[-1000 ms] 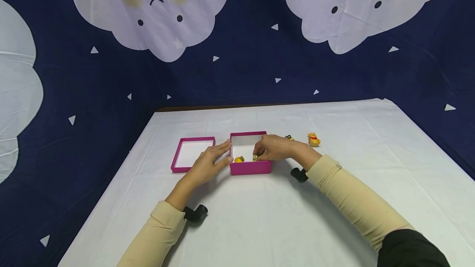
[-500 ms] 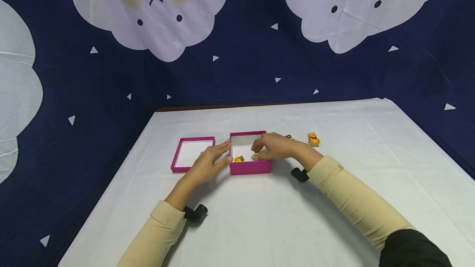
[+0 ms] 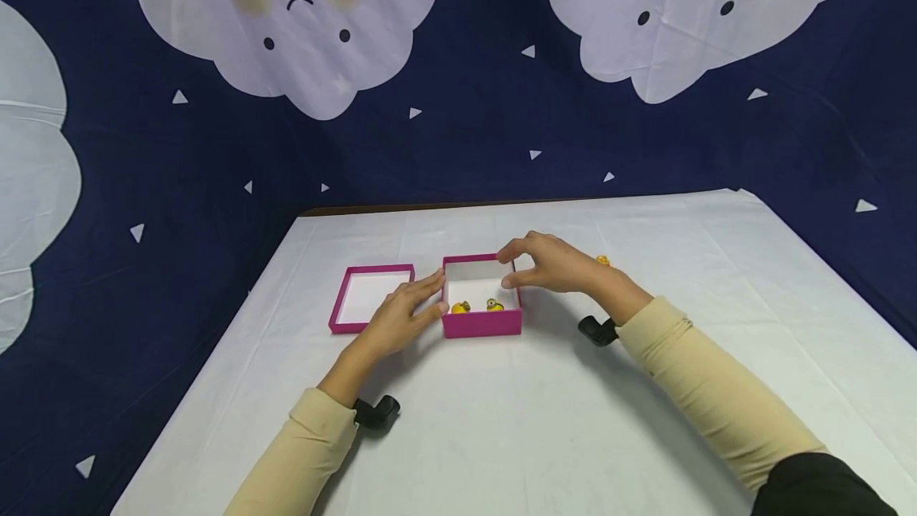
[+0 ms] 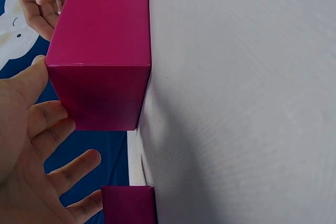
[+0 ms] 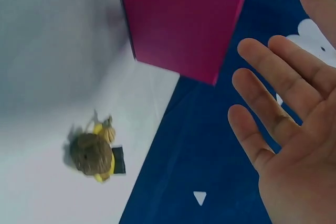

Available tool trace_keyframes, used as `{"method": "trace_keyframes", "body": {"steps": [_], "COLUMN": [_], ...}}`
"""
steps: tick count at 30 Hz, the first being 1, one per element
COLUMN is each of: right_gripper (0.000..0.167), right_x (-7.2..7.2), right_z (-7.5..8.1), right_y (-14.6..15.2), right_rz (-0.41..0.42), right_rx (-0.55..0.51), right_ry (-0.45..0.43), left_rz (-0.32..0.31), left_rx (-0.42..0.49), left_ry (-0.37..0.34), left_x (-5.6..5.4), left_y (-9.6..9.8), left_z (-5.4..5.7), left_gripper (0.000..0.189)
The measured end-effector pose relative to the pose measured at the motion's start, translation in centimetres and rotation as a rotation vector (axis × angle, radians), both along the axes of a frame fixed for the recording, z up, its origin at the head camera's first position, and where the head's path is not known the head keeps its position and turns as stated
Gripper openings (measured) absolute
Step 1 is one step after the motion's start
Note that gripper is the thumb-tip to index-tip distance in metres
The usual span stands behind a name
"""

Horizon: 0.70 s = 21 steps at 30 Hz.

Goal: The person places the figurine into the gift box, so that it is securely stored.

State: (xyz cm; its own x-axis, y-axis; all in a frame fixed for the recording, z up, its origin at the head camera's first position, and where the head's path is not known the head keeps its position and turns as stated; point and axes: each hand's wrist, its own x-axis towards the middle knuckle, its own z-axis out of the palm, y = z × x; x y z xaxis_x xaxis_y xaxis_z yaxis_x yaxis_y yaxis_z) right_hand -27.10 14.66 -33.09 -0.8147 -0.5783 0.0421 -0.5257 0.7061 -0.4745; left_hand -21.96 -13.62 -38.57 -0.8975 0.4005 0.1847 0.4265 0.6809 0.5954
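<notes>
A magenta box (image 3: 482,326) with a white inside stands on the white cloth, its top uncovered. Two small yellow toy figures are inside near the front wall: one at the left (image 3: 461,308), and a goggled minion figure (image 3: 494,306) at the right. My left hand (image 3: 401,315) rests its fingertips against the box's left side, thumb at the front corner. The left wrist view shows those fingers extended along the box wall. My right hand (image 3: 555,263) hovers over the box's right rim, thumb and fingers spread, holding nothing. In the right wrist view its palm (image 5: 299,124) is bare.
A shallow magenta lid (image 3: 372,268), white inside, lies left of the box. Right of the box, a brown-topped yellow toy figure (image 5: 92,154) is on the cloth. Behind my right wrist an orange-yellow figure (image 3: 602,259) partly shows. A dark blue cloud-print curtain (image 3: 487,126) hangs beyond the table.
My right hand has let go of the minion figure and risen up and right out of the box, leaving the figure inside. The left hand keeps its place on the box.
</notes>
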Motion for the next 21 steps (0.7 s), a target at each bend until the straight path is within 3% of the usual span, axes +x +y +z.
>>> {"method": "trace_keyframes", "body": {"steps": [10, 21], "right_gripper": [0.050, 0.054], "right_x": [-0.1, -0.1], "right_z": [0.9, 0.8], "right_y": [2.3, 4.9], "right_rz": [-0.072, -0.181], "right_rx": [-0.093, -0.108], "right_ry": [0.037, 0.034], "left_rz": [-0.001, -0.007], "left_rx": [0.008, 0.002], "left_ry": [-0.005, 0.007], "left_x": [0.0, -0.1], "left_y": [-0.1, -0.2], "left_z": [-0.1, -0.1], "left_gripper": [0.054, 0.054]}}
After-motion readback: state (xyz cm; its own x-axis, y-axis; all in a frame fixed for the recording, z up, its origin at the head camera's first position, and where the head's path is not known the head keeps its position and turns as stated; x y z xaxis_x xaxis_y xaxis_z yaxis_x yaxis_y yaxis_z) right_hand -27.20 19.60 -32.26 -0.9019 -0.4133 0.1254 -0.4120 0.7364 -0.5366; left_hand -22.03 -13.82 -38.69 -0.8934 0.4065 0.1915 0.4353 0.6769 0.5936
